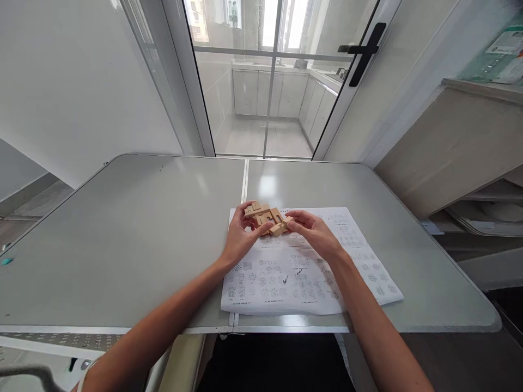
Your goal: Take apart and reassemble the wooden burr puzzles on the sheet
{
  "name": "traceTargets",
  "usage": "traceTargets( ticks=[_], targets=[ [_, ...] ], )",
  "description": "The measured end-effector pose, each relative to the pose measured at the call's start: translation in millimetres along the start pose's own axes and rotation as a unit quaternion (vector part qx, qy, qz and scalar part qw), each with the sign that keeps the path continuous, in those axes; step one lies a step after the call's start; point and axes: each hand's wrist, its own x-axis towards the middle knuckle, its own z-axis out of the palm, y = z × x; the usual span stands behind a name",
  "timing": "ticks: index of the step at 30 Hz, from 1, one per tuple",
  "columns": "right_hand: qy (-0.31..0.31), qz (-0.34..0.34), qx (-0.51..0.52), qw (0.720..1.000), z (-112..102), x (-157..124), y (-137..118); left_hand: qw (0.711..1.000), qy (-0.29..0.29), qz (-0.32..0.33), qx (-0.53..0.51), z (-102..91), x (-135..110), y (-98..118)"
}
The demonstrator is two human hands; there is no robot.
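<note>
Several notched wooden puzzle pieces [265, 218] are held together between my two hands, over the far part of a printed sheet. My left hand [241, 231] wraps around the cluster from the left, its thumb along the near side. With thumb and fingers, my right hand [312, 231] pinches a small wooden piece [288, 221] at the cluster's right end. How the pieces interlock is too small to make out. The white instruction sheet [269, 283] lies beneath both hands, covered in small line diagrams and bearing two handwritten marks.
The grey folding table [163, 234] has a seam down its middle. Beyond its far edge stands a glass door [249, 98] with a black handle [363, 51]. A wooden shelf unit [453, 147] rises at the right. A small teal object [6, 261] lies at the left edge.
</note>
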Motion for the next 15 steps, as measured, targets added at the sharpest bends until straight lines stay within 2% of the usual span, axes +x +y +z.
traceTargets(
  ticks=[5,11,15],
  targets=[
    [-0.013,0.027,0.081,0.996,-1.8,1.9,4.6,1.000,-0.027,-0.003,0.009,1.6,-3.6,-0.1],
    [-0.013,0.080,0.098,0.992,4.4,3.8,8.3,0.998,-0.052,0.006,0.040,4.9,-6.6,4.1],
    [-0.035,0.097,0.102,0.989,5.8,3.3,7.0,0.996,-0.065,0.021,0.055,5.5,-8.6,5.1]
  ],
)
